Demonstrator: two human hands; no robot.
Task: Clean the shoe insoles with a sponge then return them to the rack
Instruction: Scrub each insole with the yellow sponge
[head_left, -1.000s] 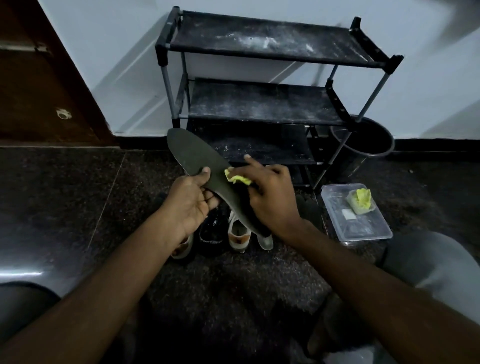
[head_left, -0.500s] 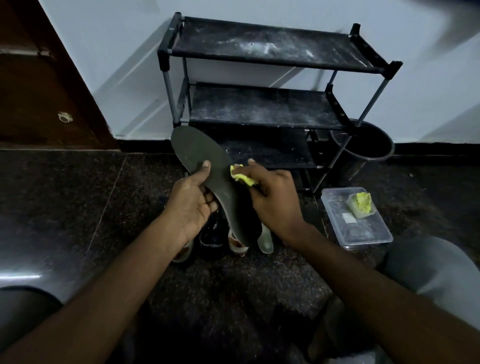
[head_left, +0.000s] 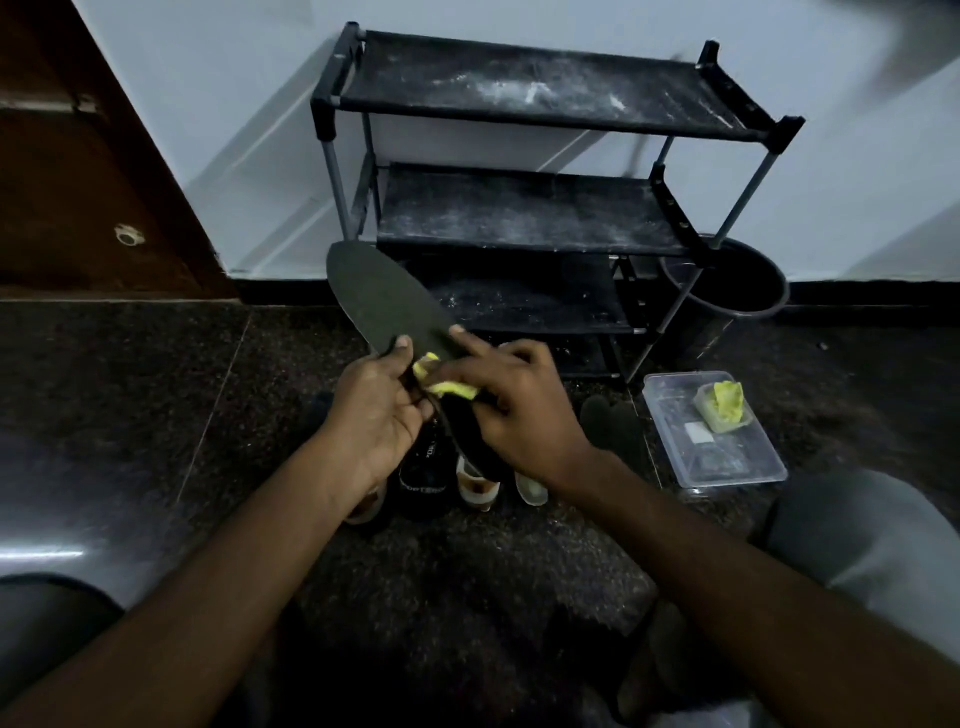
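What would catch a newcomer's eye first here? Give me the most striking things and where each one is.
The bright yellow sponge at centre stands out most, held by the right hand against the dark insole that the left hand grips. Behind them a black three-shelf rack, dusted white, stands against the wall. On the floor to the right lies a clear plastic box with another yellow piece in it.
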